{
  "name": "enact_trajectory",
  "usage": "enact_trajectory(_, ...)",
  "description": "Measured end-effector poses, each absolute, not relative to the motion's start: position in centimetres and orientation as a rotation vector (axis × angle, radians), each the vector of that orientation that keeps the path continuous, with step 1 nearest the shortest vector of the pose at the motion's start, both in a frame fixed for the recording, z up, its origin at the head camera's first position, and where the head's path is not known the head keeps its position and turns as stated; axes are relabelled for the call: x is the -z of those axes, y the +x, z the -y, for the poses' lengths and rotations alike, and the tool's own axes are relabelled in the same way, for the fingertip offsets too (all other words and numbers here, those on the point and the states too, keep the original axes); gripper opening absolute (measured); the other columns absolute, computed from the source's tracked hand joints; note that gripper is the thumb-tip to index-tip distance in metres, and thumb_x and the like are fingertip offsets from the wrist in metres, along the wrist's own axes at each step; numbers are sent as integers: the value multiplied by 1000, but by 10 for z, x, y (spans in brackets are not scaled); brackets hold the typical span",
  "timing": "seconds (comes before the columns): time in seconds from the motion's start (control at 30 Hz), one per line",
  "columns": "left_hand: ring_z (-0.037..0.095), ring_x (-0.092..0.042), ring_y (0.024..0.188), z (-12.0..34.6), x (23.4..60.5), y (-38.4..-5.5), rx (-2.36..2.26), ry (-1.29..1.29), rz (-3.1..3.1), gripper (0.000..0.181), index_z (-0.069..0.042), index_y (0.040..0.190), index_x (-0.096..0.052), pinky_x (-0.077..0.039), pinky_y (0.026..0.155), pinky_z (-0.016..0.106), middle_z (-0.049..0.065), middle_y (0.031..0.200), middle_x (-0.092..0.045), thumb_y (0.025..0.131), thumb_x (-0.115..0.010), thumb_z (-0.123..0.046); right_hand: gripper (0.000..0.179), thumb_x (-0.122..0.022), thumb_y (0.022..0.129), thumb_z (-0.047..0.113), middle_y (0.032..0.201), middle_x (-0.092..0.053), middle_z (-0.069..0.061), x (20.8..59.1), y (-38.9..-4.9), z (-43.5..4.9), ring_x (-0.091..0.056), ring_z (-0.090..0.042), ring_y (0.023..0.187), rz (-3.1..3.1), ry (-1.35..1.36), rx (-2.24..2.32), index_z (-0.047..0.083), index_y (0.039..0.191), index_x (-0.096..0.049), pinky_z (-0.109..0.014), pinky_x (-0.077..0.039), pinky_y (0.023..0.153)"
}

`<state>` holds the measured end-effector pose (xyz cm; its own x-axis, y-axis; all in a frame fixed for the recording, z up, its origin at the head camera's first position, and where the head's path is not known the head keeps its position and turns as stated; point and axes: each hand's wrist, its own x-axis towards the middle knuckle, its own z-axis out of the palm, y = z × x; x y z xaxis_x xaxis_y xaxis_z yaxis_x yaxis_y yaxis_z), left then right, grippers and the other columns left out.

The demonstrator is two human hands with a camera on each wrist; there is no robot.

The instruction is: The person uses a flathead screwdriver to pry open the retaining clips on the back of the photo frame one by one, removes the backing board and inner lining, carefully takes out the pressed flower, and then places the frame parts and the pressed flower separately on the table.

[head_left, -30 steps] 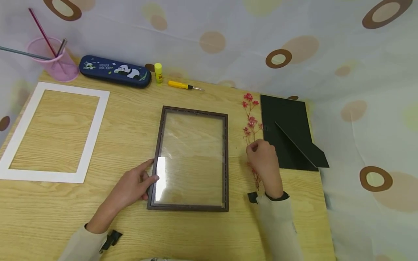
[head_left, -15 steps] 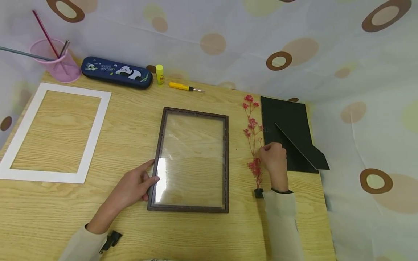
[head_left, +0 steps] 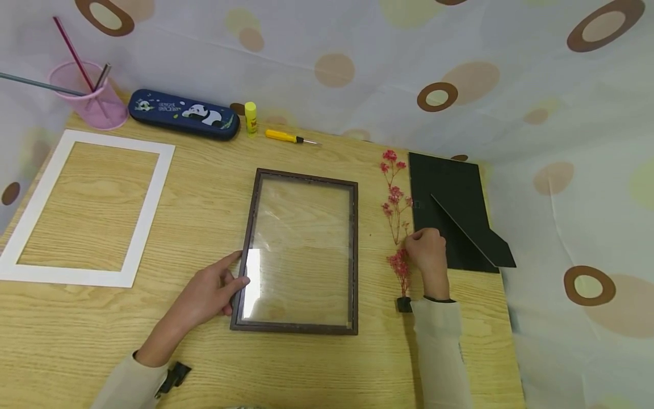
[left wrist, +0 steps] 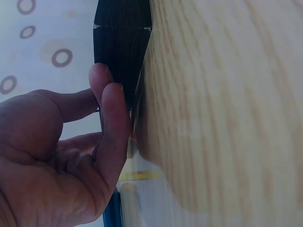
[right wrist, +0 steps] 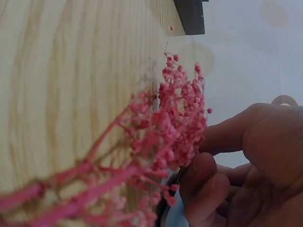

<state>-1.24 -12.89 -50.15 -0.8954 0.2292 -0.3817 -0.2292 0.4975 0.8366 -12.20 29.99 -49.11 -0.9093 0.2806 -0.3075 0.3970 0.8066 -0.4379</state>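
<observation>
My left hand (head_left: pixel 204 295) grips the left edge of a dark brown picture frame (head_left: pixel 354 250), which lies flat with its clear pane showing. In the left wrist view, thumb and fingers hold the frame's dark side (left wrist: pixel 120 52) just above the wood. To its right, pink dried flower sprigs (head_left: pixel 395 196) lie in a column, with a lower bushy cluster (head_left: pixel 400 272) nearer me. Thumb and forefinger of my right hand (head_left: pixel 428 250) pinch at a thin sprig there. The right wrist view has pink blossoms (right wrist: pixel 182 104) at the fingertips, partly covering them.
A black backing board (head_left: pixel 449 176) with its stand leg (head_left: pixel 470 233) raised lies at the right. White mat border (head_left: pixel 153 193) is on the left. Along the back are a pink pen cup (head_left: pixel 94 108), panda pencil case (head_left: pixel 184 113), glue stick (head_left: pixel 251 119) and yellow screwdriver (head_left: pixel 281 136).
My right hand has moved right and slightly toward me from the middle of the sprigs, uncovering the lower cluster. The left hand keeps its grip on the picture frame.
</observation>
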Motion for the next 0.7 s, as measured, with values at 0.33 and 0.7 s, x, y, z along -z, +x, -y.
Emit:
enact_trajectory(0.33,16,-61,48,129,501,-13,-1372,3,-2313,65,5,153,-32,-49,44,31,4,73,-62,100,-62,-19,38,-50,92,7,48,-40,-1,494,-123,-300,-35,-18,44,-2767,485,790,7,55,-55,-31,-28,44)
enact_trajectory(0.7,14,-60,51,128,500,-12,-1350,34,-2335,66,7,152,-32,-50,49,29,2,74,-62,101,-61,-24,33,-53,97,21,65,-59,-11,483,-114,-292,-54,-27,60,-2748,561,687,-4,85,-70,-34,-39,49)
